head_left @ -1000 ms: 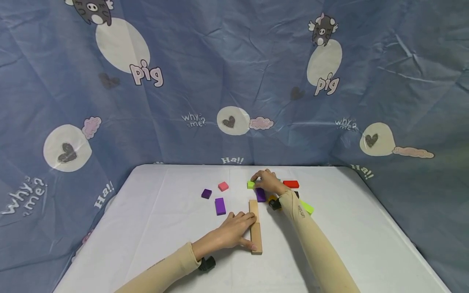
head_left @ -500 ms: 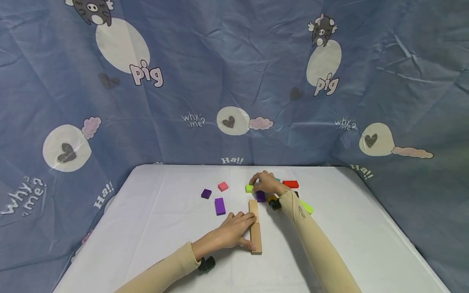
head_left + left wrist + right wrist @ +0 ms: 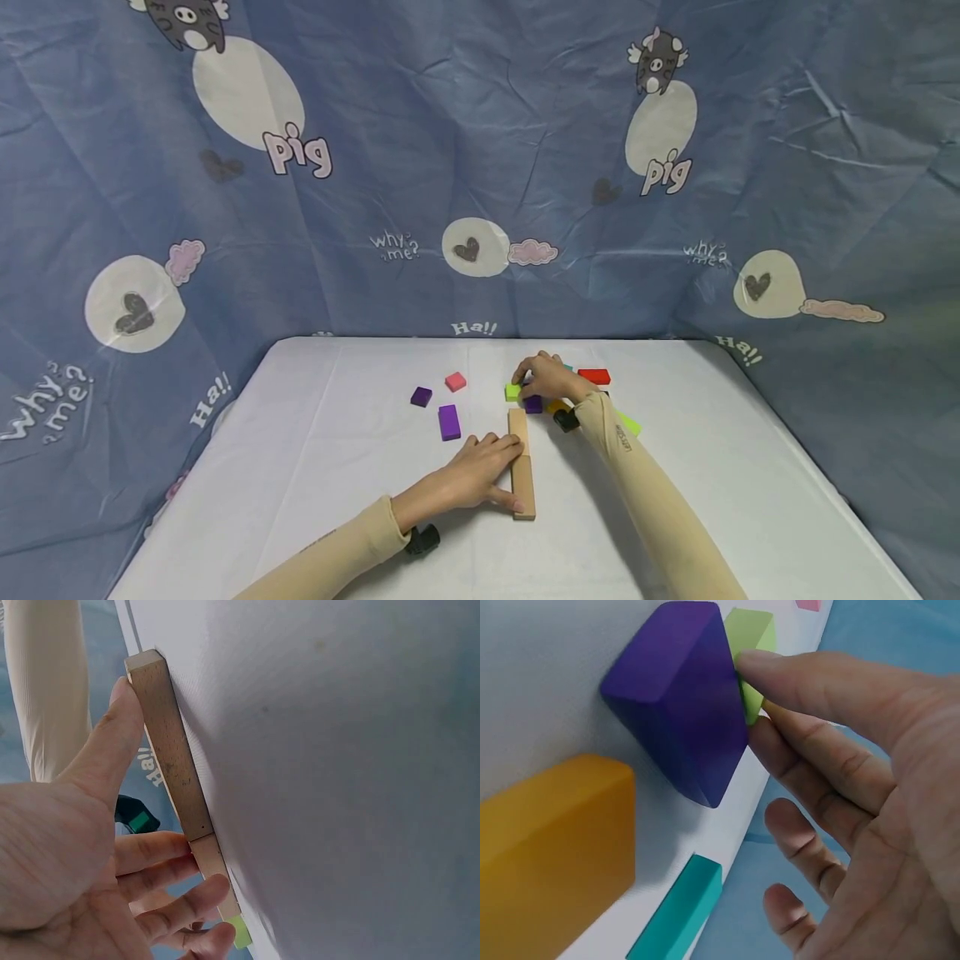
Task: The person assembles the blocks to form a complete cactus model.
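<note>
The blue backdrop (image 3: 592, 300) reads "pig", "why me?" and "Ha!!"; lettering on the right sleeve (image 3: 645, 492) is too small to read surely. Both forearms reach in from the near side. The left hand (image 3: 476, 473) lies spread, thumb and fingers apart, along the left side of two end-to-end wooden blocks (image 3: 524, 485). The right hand (image 3: 547, 377), farther off, pinches a lime-green block (image 3: 512, 393) just beyond their far end, left of a dark purple block (image 3: 533, 405).

A creased blue backdrop sheet (image 3: 570, 296), printed with winged pigs (image 3: 655, 67) and "why me?" lettering (image 3: 390, 242), wraps three sides of a white table (image 3: 750, 483) before me. Light glints along the fabric's folds.
</note>
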{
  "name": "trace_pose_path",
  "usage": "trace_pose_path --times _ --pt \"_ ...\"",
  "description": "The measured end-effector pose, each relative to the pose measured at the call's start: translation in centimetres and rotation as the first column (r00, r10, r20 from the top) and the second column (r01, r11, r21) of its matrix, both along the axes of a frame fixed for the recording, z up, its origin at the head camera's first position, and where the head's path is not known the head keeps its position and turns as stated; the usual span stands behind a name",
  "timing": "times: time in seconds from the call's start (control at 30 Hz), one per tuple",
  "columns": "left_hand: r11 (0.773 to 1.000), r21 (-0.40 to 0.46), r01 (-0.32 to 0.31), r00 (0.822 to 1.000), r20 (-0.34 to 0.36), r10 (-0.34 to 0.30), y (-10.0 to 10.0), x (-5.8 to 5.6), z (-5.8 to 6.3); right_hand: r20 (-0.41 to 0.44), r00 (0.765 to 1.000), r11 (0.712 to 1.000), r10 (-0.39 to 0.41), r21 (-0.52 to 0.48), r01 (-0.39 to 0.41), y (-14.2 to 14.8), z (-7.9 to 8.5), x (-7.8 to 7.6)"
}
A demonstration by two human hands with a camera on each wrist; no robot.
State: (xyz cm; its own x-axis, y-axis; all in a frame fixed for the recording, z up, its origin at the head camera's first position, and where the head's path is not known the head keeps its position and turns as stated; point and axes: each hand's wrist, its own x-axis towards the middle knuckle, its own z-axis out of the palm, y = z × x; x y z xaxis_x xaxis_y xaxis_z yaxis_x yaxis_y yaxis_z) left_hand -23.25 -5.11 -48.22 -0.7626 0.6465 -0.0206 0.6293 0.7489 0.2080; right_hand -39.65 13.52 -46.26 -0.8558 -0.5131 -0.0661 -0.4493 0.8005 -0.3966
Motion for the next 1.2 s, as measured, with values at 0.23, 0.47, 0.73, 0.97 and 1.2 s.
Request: trace_pose_path --times 0.23,0.47,0.73,0.97,1.2 --pt "1.0 -0.001 -0.005 1.0 0.005 0.005 0.1 0.0 0.1 -0.015 1.0 0.999 0.022 0.04 -0.021 0.2 0.1 0.6" --pt "1.0 0.003 -0.003 1.0 0.005 0.003 0.1 0.0 0.2 0.013 0.999 0.998 0.049 0.045 -0.049 0.3 0.4 1.1" --pt "1.0 0.01 -0.01 0.999 0.038 0.009 0.1 0.1 0.2 0.013 0.996 0.996 0.083 0.037 -0.084 0.6 0.6 1.6" --pt "1.0 0.002 -0.01 1.0 0.014 0.01 0.1 0.1 0.4 0.049 0.996 0.997 0.079 -0.007 -0.078 0.6 0.6 1.8" --pt "1.0 0.009 -0.006 1.0 0.027 0.005 0.1 0.2 0.4 0.037 0.995 0.996 0.091 0.014 -0.091 0.7 0.5 1.8"
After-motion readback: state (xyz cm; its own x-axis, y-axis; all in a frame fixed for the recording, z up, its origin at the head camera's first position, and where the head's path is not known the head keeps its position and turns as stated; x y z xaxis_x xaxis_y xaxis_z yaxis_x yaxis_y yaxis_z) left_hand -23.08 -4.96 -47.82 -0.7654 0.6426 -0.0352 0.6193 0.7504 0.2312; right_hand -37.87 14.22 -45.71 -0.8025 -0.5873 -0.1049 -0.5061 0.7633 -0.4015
